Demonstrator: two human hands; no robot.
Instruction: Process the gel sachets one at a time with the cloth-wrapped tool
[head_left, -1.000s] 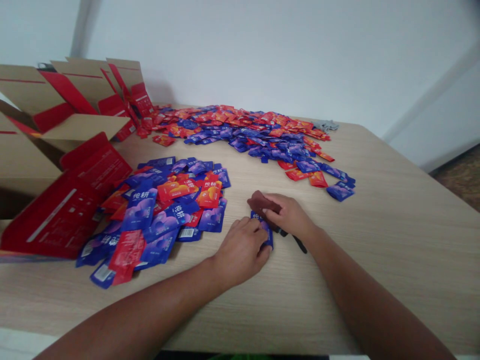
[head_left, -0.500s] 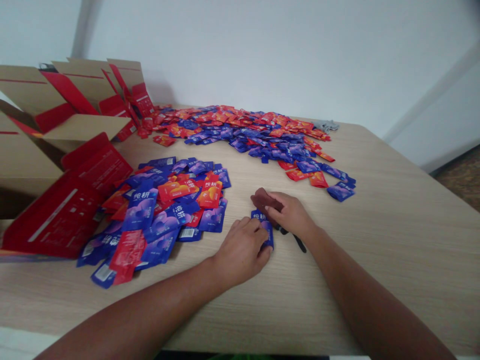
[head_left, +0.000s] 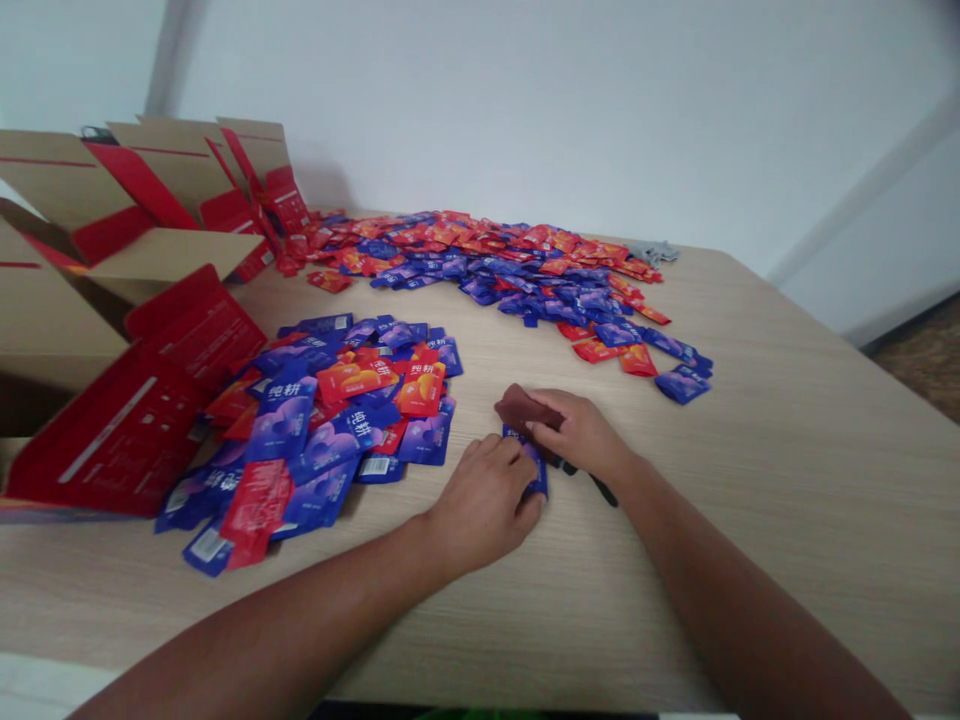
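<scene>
My left hand (head_left: 484, 500) lies curled on a blue sachet (head_left: 535, 470) and pins it to the wooden table (head_left: 787, 480). My right hand (head_left: 581, 432) is closed on a dark brown block (head_left: 523, 408), pressing it onto the far end of the same sachet. A thin black tool handle (head_left: 598, 487) pokes out from under my right wrist. A pile of blue and red sachets (head_left: 330, 420) lies just left of my hands.
A larger spread of red and blue sachets (head_left: 510, 265) covers the far side of the table. Open cardboard boxes with red flaps (head_left: 127, 300) stand at the left. A grey cloth (head_left: 651, 250) lies at the far edge by the white wall.
The brown block in my right hand has shifted slightly back and forth over the sachet. My left hand has stayed in place.
</scene>
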